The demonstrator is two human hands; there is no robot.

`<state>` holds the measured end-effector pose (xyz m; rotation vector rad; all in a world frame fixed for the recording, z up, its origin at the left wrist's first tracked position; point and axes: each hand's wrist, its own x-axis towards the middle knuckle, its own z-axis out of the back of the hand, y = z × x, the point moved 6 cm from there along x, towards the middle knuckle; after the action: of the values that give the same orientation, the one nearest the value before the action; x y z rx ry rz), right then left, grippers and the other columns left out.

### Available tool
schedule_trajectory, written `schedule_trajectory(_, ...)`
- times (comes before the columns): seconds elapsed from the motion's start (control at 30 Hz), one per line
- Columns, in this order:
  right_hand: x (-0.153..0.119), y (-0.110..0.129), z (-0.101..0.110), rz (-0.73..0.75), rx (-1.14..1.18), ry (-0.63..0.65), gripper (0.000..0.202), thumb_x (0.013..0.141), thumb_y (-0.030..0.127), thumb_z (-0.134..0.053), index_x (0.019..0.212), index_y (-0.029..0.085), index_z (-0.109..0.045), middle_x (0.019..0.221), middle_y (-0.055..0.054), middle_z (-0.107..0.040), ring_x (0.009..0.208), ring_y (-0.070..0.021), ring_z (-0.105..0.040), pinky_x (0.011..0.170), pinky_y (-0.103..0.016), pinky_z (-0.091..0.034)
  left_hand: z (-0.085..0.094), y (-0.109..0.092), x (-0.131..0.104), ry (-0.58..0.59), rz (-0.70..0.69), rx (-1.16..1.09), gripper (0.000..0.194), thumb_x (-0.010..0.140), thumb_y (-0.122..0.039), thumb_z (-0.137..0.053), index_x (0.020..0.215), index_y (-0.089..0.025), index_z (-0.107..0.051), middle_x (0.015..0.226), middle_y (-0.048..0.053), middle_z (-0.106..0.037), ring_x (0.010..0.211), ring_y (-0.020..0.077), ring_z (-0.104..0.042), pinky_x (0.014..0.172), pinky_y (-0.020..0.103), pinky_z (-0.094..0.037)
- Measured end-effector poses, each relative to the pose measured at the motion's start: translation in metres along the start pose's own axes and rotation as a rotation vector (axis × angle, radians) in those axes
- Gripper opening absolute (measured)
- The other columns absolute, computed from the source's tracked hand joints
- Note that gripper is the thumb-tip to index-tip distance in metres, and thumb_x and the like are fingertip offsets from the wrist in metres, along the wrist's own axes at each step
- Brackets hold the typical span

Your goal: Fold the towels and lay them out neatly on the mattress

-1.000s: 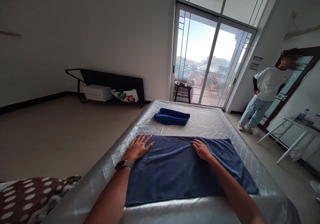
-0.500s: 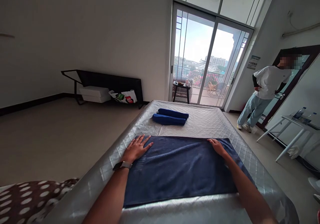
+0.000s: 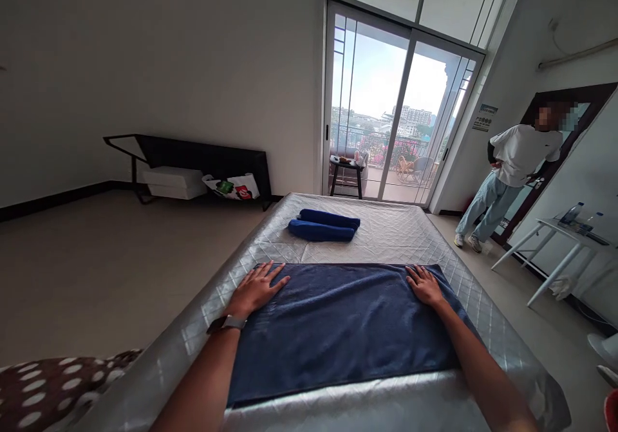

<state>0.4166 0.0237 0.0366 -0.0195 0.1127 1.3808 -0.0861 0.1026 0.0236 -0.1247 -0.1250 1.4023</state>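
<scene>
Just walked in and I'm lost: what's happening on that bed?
A person is leaning over the mattress with both palms flat on a dark blue towel spread across it. The left hand presses its far left corner, the right hand its far right corner. Two rolled blue towels lie farther up the mattress. Another person stands by the glass door, apart from the bed.

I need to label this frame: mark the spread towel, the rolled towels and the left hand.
spread towel point(image 3: 342, 326), head view, middle of the flat dark blue cloth.
rolled towels point(image 3: 322, 225), head view, where the two blue rolls meet.
left hand point(image 3: 255, 288), head view, back of the hand.
</scene>
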Motion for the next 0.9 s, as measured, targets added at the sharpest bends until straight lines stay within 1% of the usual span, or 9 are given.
schedule_trajectory(0.1, -0.001, 0.001, 0.000, -0.034, 0.001, 0.014, 0.056, 0.102, 0.054, -0.023, 0.157, 0.041, -0.026, 0.166, 0.004, -0.025, 0.152, -0.0219, -0.019, 0.122, -0.048, -0.015, 0.001, 0.000, -0.001, 0.012, -0.003, -0.019, 0.072, 0.094, -0.065, -0.029, 0.154, -0.025, -0.035, 0.163, 0.009, -0.030, 0.151, 0.0287, -0.025, 0.123, 0.048, -0.021)
schedule_trajectory(0.17, -0.002, 0.001, 0.003, -0.048, 0.004, -0.018, 0.056, 0.102, 0.055, -0.026, 0.155, 0.039, -0.032, 0.164, 0.001, -0.031, 0.151, -0.0230, -0.024, 0.121, -0.049, -0.018, 0.002, -0.001, -0.002, 0.023, -0.001, -0.021, 0.073, 0.094, -0.065, -0.030, 0.154, -0.024, -0.035, 0.163, 0.010, -0.030, 0.151, 0.0286, -0.024, 0.123, 0.047, -0.020)
schedule_trajectory(0.3, 0.001, -0.011, 0.007, -0.003, 0.022, -0.071, 0.053, 0.102, 0.052, -0.029, 0.151, 0.036, -0.043, 0.159, 0.000, -0.041, 0.146, -0.0195, -0.034, 0.120, -0.039, -0.022, 0.004, -0.004, -0.003, 0.032, 0.004, -0.011, 0.074, 0.094, -0.065, -0.031, 0.155, -0.023, -0.035, 0.163, 0.010, -0.029, 0.151, 0.0291, -0.025, 0.123, 0.046, -0.020)
schedule_trajectory(0.4, 0.002, -0.032, 0.004, 0.012, 0.023, -0.062, 0.052, 0.104, 0.047, -0.025, 0.153, 0.036, -0.038, 0.162, 0.003, -0.036, 0.148, -0.0167, -0.031, 0.121, -0.037, -0.020, 0.004, -0.004, -0.004, 0.045, 0.003, -0.001, 0.073, 0.094, -0.064, -0.029, 0.155, -0.024, -0.033, 0.164, 0.010, -0.028, 0.151, 0.0287, -0.024, 0.123, 0.047, -0.019)
schedule_trajectory(0.53, 0.000, -0.051, -0.001, -0.041, -0.008, -0.030, 0.055, 0.104, 0.046, -0.022, 0.157, 0.035, -0.029, 0.165, 0.002, -0.028, 0.151, -0.0176, -0.024, 0.122, -0.041, -0.018, 0.000, -0.001, -0.001, 0.051, 0.003, 0.004, 0.073, 0.095, -0.063, -0.029, 0.156, -0.024, -0.031, 0.164, 0.009, -0.027, 0.151, 0.0281, -0.024, 0.123, 0.046, -0.018)
schedule_trajectory(0.63, -0.004, -0.049, 0.001, -0.071, -0.022, -0.004, 0.057, 0.104, 0.048, -0.019, 0.158, 0.034, -0.023, 0.166, 0.003, -0.023, 0.152, -0.0180, -0.020, 0.123, -0.044, -0.018, -0.005, 0.002, 0.002, 0.013, -0.005, 0.003, 0.071, 0.095, -0.062, -0.030, 0.156, -0.025, -0.032, 0.164, 0.009, -0.029, 0.151, 0.0287, -0.025, 0.123, 0.048, -0.020)
schedule_trajectory(0.73, -0.006, -0.046, 0.010, -0.082, -0.047, 0.043, 0.059, 0.103, 0.050, -0.020, 0.159, 0.034, -0.019, 0.167, 0.002, -0.020, 0.152, -0.0198, -0.020, 0.122, -0.046, -0.019, -0.008, 0.004, 0.004, -0.010, -0.007, 0.001, 0.070, 0.095, -0.061, -0.032, 0.155, -0.025, -0.033, 0.163, 0.008, -0.030, 0.151, 0.0289, -0.026, 0.123, 0.048, -0.021)
schedule_trajectory(0.83, -0.006, -0.040, 0.025, -0.082, -0.082, 0.079, 0.059, 0.102, 0.051, -0.026, 0.157, 0.030, -0.030, 0.164, -0.003, -0.029, 0.150, -0.0260, -0.026, 0.119, -0.051, -0.024, -0.007, 0.001, 0.004, -0.006, -0.012, -0.009, 0.070, 0.095, -0.061, -0.032, 0.155, -0.025, -0.033, 0.164, 0.008, -0.029, 0.151, 0.0282, -0.026, 0.123, 0.047, -0.019)
schedule_trajectory(0.9, -0.004, -0.024, 0.034, -0.070, -0.103, 0.048, 0.059, 0.102, 0.048, -0.026, 0.156, 0.025, -0.035, 0.162, -0.008, -0.033, 0.150, -0.0282, -0.028, 0.119, -0.052, -0.023, -0.005, 0.000, 0.003, 0.003, -0.006, -0.016, 0.071, 0.095, -0.062, -0.031, 0.155, -0.025, -0.032, 0.164, 0.009, -0.027, 0.151, 0.0277, -0.024, 0.123, 0.047, -0.018)
